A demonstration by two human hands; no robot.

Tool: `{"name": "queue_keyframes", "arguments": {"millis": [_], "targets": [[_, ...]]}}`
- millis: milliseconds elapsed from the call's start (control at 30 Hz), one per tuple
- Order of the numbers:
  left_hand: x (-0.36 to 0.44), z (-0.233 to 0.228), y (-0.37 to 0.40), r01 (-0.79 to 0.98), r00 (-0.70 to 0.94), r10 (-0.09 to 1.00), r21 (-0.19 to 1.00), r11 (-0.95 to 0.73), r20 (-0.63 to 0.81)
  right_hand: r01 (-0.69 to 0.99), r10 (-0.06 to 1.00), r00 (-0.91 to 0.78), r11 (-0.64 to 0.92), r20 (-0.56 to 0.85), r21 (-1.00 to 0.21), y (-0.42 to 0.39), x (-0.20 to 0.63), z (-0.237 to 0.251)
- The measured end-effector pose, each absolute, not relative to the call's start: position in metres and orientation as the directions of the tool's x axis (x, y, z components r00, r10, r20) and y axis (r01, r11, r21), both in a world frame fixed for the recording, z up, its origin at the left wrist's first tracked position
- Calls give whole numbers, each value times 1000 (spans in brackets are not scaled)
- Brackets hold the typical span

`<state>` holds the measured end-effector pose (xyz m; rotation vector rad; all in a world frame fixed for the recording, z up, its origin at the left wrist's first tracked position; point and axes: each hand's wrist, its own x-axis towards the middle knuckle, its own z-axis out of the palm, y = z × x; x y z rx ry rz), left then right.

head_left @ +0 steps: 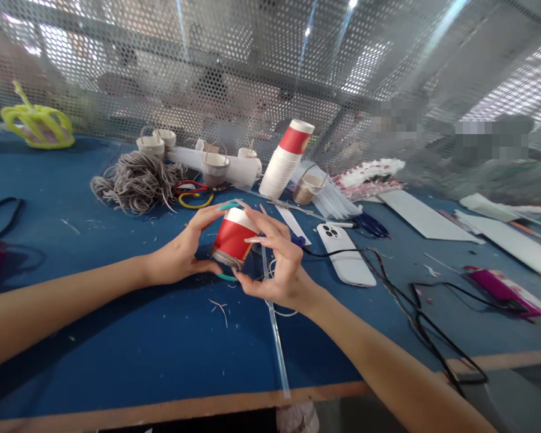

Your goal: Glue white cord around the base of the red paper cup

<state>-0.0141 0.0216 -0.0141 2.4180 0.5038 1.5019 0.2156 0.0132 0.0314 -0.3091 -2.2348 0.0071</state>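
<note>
Between my hands is a red and white paper cup (237, 236), tilted above the blue table, with a greyish band around its lower end. My left hand (188, 249) grips it from the left, long teal nails at its top and bottom. My right hand (277, 258) closes on it from the right, thumb near the lower end and fingers over the side. A long clear stick (277, 346) and a loop of white cord lie under and beside my right hand. Just past that hand, a small blue part (298, 240) on a black cable is partly hidden.
Behind the cup stand a leaning stack of paper cups (281, 165), a pile of grey cord (137, 180) and several small cord-wrapped baskets (309, 186). To the right lie a white phone (346, 255), black cables (399, 294) and a magenta device (505, 291). A yellow-green basket (38, 126) stands far left.
</note>
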Motion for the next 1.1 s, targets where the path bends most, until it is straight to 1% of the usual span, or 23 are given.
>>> {"name": "queue_keyframes", "arguments": {"millis": [133, 267, 433, 500, 667, 767, 867, 967, 1100], "targets": [[-14, -17, 20, 102, 378, 470, 469, -877, 797, 243, 261, -662, 962, 703, -128, 7, 216, 36], [-16, -17, 18, 58, 367, 510, 528, -847, 778, 263, 238, -720, 963, 652, -61, 6, 218, 39], [-16, -15, 16, -1, 384, 543, 588, -809, 747, 198, 253, -689, 967, 679, -159, 7, 219, 36], [-16, -14, 15, -11, 382, 562, 612, -791, 734, 190, 259, -680, 966, 686, -176, 8, 220, 35], [-15, -13, 15, -23, 375, 580, 633, -774, 723, 214, 279, -683, 960, 675, -181, 7, 220, 34], [-15, -12, 15, -36, 386, 581, 642, -766, 716, 194, 271, -675, 962, 686, -190, 7, 220, 34], [-15, -9, 12, -46, 401, 621, 691, -721, 674, 155, 256, -667, 966, 700, -206, 6, 219, 34], [-15, -8, 10, -61, 411, 648, 729, -682, 641, 151, 263, -659, 964, 705, -219, 6, 219, 35], [-15, -9, 11, -76, 401, 653, 733, -676, 643, 155, 242, -663, 970, 709, -187, 6, 219, 35]]}}
